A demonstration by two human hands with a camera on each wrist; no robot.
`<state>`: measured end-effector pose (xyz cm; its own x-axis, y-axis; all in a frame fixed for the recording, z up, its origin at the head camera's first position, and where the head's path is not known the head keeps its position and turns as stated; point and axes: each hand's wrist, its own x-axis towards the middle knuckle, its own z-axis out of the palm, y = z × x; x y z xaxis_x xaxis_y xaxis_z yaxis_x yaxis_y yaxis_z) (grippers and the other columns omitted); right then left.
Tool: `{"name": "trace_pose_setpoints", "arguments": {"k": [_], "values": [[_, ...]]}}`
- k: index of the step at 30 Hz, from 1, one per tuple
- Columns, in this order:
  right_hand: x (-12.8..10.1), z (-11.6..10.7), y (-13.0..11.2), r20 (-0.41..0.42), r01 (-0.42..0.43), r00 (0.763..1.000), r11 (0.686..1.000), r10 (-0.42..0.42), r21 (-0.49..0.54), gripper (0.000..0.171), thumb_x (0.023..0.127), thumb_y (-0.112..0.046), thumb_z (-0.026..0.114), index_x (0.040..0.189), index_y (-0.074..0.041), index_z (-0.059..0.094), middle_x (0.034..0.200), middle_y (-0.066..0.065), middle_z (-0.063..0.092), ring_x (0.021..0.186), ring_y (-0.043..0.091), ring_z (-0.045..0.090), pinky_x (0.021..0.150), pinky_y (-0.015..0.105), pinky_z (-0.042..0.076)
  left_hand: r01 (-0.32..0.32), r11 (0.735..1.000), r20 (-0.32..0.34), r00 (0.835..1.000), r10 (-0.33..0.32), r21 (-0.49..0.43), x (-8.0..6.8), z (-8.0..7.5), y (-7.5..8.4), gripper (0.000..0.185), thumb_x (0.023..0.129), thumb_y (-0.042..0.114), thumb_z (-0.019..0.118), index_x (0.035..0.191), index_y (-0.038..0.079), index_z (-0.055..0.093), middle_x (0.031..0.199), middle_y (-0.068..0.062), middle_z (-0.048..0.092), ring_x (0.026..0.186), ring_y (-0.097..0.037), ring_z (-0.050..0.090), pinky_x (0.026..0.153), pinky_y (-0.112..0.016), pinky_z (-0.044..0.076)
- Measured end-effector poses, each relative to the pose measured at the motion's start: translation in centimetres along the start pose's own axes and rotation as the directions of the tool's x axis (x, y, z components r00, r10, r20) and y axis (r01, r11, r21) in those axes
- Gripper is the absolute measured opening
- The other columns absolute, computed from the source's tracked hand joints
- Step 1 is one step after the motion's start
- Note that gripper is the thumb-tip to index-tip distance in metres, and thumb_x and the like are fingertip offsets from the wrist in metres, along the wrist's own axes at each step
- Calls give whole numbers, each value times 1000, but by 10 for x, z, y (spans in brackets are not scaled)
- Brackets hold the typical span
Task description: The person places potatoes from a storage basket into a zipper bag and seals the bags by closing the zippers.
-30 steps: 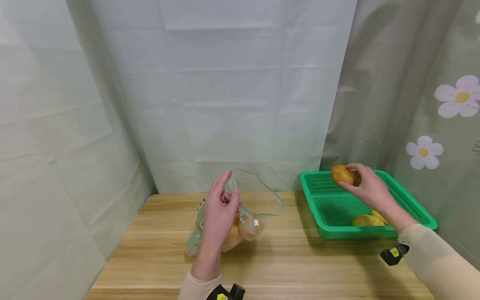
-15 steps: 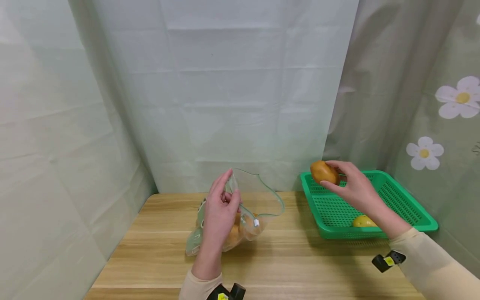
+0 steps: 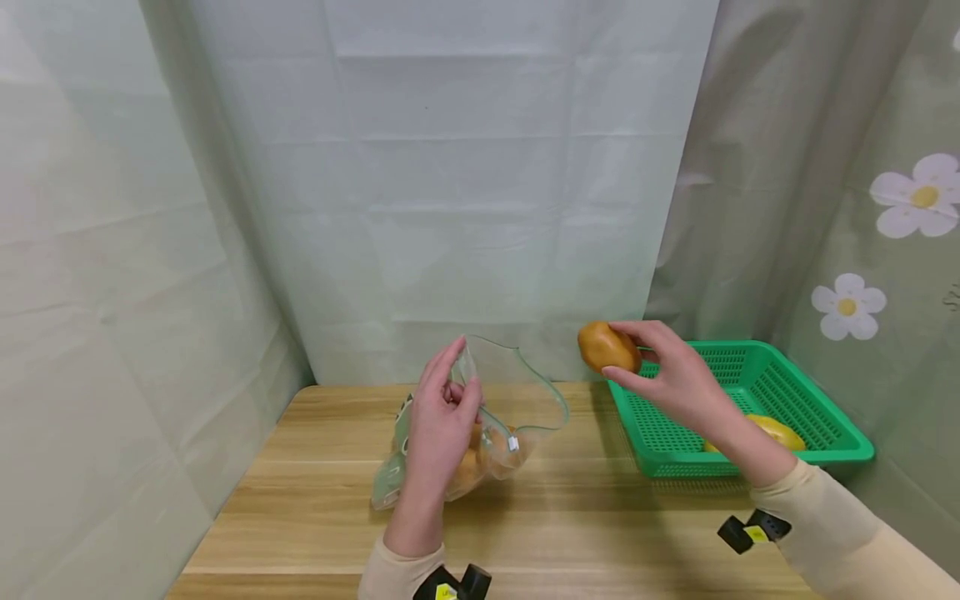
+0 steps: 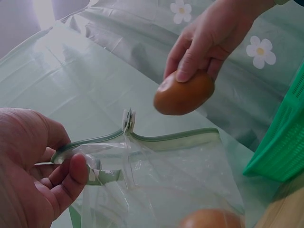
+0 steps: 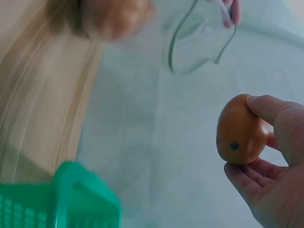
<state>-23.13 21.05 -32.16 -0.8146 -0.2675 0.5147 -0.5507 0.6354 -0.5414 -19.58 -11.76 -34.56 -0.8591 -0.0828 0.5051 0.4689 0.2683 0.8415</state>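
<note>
My left hand pinches the rim of a clear zip bag and holds its mouth open on the wooden table. Orange-brown fruit lies inside the bag. My right hand grips one orange-brown fruit in the air, between the bag and the green basket. From the left wrist, the held fruit hangs just above the bag's green zip rim. The right wrist view shows the fruit between my fingertips and thumb.
A yellow fruit lies in the green basket at the table's right side. Pale green sheeting hangs behind and to the left, and a flowered curtain hangs on the right. Wrist cameras sit on both sleeves.
My right hand has carried the orange-brown fruit leftward from over the basket to just past its left rim, nearer the bag. The left hand and bag have stayed put.
</note>
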Motion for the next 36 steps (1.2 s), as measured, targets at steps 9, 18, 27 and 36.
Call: {"name": "trace_pose_setpoints", "arguments": {"k": [9, 18, 27, 36], "values": [[6, 22, -26, 54, 37, 998, 998, -40, 57, 61, 96, -23, 89, 152, -14, 66, 140, 4, 63, 119, 20, 65, 101, 36, 60, 11, 1000, 2, 1000, -11, -14, 1, 3, 0, 59, 107, 7, 66, 163, 22, 56, 156, -2, 55, 65, -20, 64, 58, -25, 56], [10, 41, -41, 72, 65, 995, 991, -74, 117, 60, 97, -24, 88, 153, -19, 67, 140, 4, 63, 119, 23, 67, 102, 47, 61, 0, 1000, 2, 1000, 0, -31, 2, 5, 0, 60, 106, 5, 67, 162, 19, 57, 152, -7, 57, 64, -20, 64, 58, -25, 57], [11, 59, -52, 98, 95, 990, 993, -102, 71, 60, 98, -30, 88, 153, -18, 67, 139, 3, 64, 116, 24, 69, 92, 45, 62, 16, 1000, 1, 1000, -16, -17, 2, 5, 2, 60, 106, 5, 68, 162, 19, 57, 153, -5, 57, 64, -20, 64, 57, -26, 57], [13, 72, -63, 85, 138, 987, 990, -136, -22, 60, 96, -32, 89, 151, -19, 69, 138, 5, 68, 109, 20, 69, 86, 40, 62, 1, 1000, -2, 1000, -1, -26, 3, 5, -1, 60, 105, 3, 69, 162, 18, 58, 157, -5, 55, 64, -18, 64, 58, -24, 55]]}}
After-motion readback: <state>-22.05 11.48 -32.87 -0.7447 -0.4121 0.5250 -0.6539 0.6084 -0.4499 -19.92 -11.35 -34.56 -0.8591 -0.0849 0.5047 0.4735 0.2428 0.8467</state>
